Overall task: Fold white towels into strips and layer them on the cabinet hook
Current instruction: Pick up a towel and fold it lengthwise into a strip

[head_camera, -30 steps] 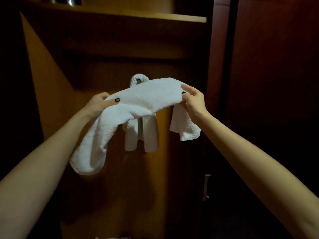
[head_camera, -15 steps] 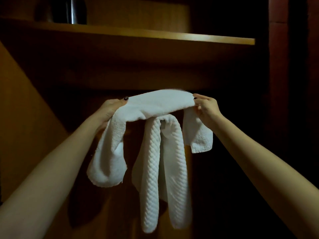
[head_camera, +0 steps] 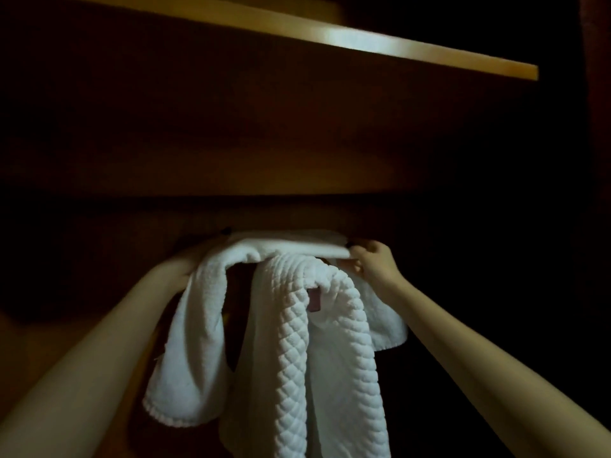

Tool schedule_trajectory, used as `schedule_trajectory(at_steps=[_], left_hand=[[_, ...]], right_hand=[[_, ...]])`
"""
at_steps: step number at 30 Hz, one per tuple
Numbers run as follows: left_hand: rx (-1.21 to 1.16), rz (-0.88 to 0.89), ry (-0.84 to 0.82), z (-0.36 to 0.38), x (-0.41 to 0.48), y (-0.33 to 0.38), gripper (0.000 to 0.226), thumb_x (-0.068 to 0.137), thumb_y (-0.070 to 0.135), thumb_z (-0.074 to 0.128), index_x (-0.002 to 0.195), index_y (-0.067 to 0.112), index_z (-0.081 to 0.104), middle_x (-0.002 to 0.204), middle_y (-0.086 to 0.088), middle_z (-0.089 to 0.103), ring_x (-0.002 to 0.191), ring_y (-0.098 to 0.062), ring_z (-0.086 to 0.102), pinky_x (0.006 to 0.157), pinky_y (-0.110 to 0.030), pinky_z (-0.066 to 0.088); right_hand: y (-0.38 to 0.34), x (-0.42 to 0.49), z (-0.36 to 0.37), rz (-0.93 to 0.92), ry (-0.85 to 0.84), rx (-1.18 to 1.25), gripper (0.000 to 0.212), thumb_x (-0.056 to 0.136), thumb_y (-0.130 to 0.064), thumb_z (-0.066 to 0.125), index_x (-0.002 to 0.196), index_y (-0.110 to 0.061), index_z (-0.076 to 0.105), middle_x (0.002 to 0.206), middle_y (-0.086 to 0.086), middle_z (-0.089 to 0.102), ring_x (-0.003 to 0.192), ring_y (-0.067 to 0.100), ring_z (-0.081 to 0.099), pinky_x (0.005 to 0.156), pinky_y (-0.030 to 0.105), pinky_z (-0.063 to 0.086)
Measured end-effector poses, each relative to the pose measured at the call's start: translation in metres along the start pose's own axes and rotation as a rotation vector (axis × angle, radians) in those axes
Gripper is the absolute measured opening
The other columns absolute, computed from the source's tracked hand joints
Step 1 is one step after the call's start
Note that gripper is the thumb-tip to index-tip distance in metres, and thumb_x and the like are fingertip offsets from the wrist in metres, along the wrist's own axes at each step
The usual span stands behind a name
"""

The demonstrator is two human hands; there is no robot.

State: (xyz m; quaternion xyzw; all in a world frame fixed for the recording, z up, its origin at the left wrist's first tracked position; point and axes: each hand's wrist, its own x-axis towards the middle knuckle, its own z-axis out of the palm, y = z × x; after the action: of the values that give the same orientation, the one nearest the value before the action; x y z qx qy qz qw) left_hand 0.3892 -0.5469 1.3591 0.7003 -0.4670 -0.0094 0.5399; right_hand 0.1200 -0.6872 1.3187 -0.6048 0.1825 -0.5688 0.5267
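A folded white terry towel strip (head_camera: pixel 284 247) stretches flat between both hands, its ends drooping at left (head_camera: pixel 185 358) and right. My left hand (head_camera: pixel 188 259) grips its left part, mostly hidden by cloth. My right hand (head_camera: pixel 372 261) pinches its right part. Directly beneath hangs a white quilted towel (head_camera: pixel 297 358) with a small dark tag, draped in two long strands. The hook itself is hidden behind the towels.
A wooden shelf edge (head_camera: pixel 396 49) runs across the top, catching light. The cabinet's back panel (head_camera: pixel 264 143) is dark brown and dim. Darkness fills the right side and lower left.
The view has closed in on the hanging quilted towel and tilted up. Both hands have carried the terry strip forward until it lies over the top of the quilted towel.
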Motion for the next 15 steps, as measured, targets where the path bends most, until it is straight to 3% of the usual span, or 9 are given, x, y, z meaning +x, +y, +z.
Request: schedule_trajectory(at_steps=[2,5,7,8,10,11,13,15], left_hand=[[-0.051,-0.057,0.081,0.006,0.014,-0.013,0.039,0.102,0.0,0.037,0.139,-0.015,0.035,0.141,-0.026,0.046,0.136,-0.032,0.038,0.09,-0.016,0.036],[-0.031,-0.116,0.217,0.01,0.013,-0.023,0.036,0.103,0.0,0.031,0.127,-0.026,0.04,0.135,-0.031,0.045,0.127,-0.031,0.046,0.101,-0.018,0.031],[-0.026,-0.138,0.233,0.011,0.007,-0.028,0.033,0.103,0.0,0.031,0.107,-0.026,0.051,0.119,-0.022,0.042,0.093,-0.012,0.051,0.083,-0.005,0.034],[-0.015,-0.113,0.237,0.01,0.002,-0.03,0.031,0.103,0.003,0.035,0.111,-0.022,0.053,0.115,-0.018,0.041,0.084,-0.011,0.046,0.073,-0.007,0.035],[0.016,-0.098,0.152,0.009,-0.012,-0.028,0.03,0.103,0.011,0.044,0.121,-0.009,0.057,0.113,-0.019,0.053,0.09,-0.016,0.046,0.067,-0.02,0.033],[0.035,-0.067,0.118,0.01,-0.019,-0.025,0.025,0.101,0.015,0.049,0.116,-0.001,0.061,0.111,-0.017,0.059,0.089,-0.016,0.05,0.067,-0.019,0.033],[-0.038,0.065,0.132,0.012,-0.037,-0.015,0.009,0.095,0.017,0.06,0.102,0.012,0.064,0.097,-0.001,0.066,0.079,-0.005,0.055,0.063,-0.008,0.039],[-0.141,0.209,0.127,0.015,-0.057,-0.003,0.007,0.093,0.013,0.062,0.098,0.017,0.065,0.092,0.012,0.064,0.084,0.005,0.057,0.066,0.002,0.038]], right_hand=[[0.009,0.003,-0.003,-0.018,-0.031,-0.031,0.025,0.097,-0.001,0.05,0.121,0.004,0.053,0.111,0.024,0.062,0.077,0.017,0.071,0.062,0.018,0.055],[0.015,0.003,-0.005,-0.023,-0.044,-0.093,0.018,0.098,-0.01,0.054,0.116,-0.004,0.056,0.115,0.021,0.063,0.082,0.019,0.071,0.06,0.018,0.055],[0.018,-0.003,-0.008,0.002,-0.06,-0.158,0.028,0.098,-0.017,0.056,0.121,-0.001,0.057,0.106,0.019,0.067,0.07,0.013,0.071,0.054,0.017,0.052],[0.018,-0.007,-0.01,0.025,-0.083,-0.187,0.031,0.099,-0.021,0.056,0.124,-0.002,0.057,0.096,0.015,0.07,0.061,0.01,0.069,0.05,0.017,0.051],[0.014,-0.015,-0.018,0.093,-0.147,-0.226,0.028,0.099,-0.027,0.056,0.12,-0.01,0.058,0.069,0.007,0.071,0.048,0.012,0.065,0.045,0.021,0.05],[0.009,-0.018,-0.024,0.122,-0.169,-0.25,0.023,0.099,-0.031,0.055,0.115,-0.015,0.059,0.061,0.007,0.07,0.045,0.013,0.064,0.043,0.022,0.05],[0.0,-0.018,-0.034,0.091,-0.166,-0.376,0.019,0.098,-0.037,0.056,0.104,-0.02,0.063,0.054,0.005,0.066,0.041,0.012,0.058,0.043,0.022,0.047],[-0.007,-0.015,-0.037,-0.053,-0.139,-0.531,0.024,0.096,-0.04,0.058,0.099,-0.019,0.07,0.057,0.001,0.062,0.047,0.011,0.056,0.05,0.024,0.045]])
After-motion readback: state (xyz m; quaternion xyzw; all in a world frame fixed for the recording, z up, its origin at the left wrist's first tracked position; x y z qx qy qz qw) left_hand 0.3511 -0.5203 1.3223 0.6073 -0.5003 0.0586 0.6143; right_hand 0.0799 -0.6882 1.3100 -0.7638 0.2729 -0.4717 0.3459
